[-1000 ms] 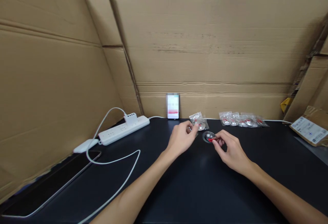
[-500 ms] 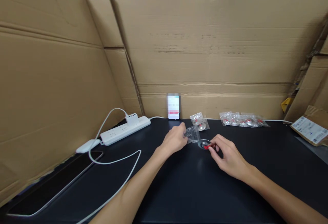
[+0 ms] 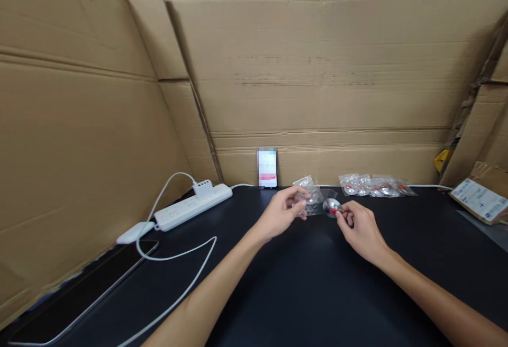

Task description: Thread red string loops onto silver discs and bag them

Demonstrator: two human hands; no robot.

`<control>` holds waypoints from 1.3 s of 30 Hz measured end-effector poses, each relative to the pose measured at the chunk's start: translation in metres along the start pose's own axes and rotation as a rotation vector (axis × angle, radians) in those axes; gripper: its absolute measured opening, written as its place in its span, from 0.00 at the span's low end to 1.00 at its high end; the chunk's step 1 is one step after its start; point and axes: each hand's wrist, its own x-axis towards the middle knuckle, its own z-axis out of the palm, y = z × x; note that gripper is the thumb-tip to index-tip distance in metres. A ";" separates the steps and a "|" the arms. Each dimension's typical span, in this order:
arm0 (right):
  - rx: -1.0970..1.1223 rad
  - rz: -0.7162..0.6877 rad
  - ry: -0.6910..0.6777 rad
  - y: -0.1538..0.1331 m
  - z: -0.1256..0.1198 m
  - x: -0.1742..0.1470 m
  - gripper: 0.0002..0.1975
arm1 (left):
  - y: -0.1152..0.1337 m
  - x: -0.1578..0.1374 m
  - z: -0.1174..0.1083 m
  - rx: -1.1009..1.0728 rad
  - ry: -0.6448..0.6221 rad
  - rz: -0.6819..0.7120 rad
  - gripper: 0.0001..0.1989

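My left hand (image 3: 280, 212) has its fingers curled around the near end of a clear plastic bag (image 3: 316, 207), thumb below and fingers above. My right hand (image 3: 363, 230) pinches a small round shiny metal piece with a red part (image 3: 331, 207) between thumb and fingers. That metal piece sits at the right end of the bag; whether it is inside the film or just against it, I cannot tell. Behind the bag lie small clear packets (image 3: 305, 181), partly hidden by my left fingers.
Several bagged metal-and-red pieces (image 3: 375, 185) lie in a row at the back right. A phone (image 3: 267, 168) leans on the cardboard wall (image 3: 278, 98). To the left are a white power strip (image 3: 194, 209), its cable and a dark flat tablet-like panel (image 3: 79, 299). A labelled package (image 3: 482, 199) lies far right.
My right hand has moved up and slightly right with the metal piece. My left hand has shifted right, its fingers less closed, and the bag now meets the metal piece.
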 end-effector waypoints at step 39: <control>0.396 0.109 -0.203 -0.006 -0.006 0.002 0.11 | -0.005 -0.008 0.018 -0.393 -0.185 -0.134 0.24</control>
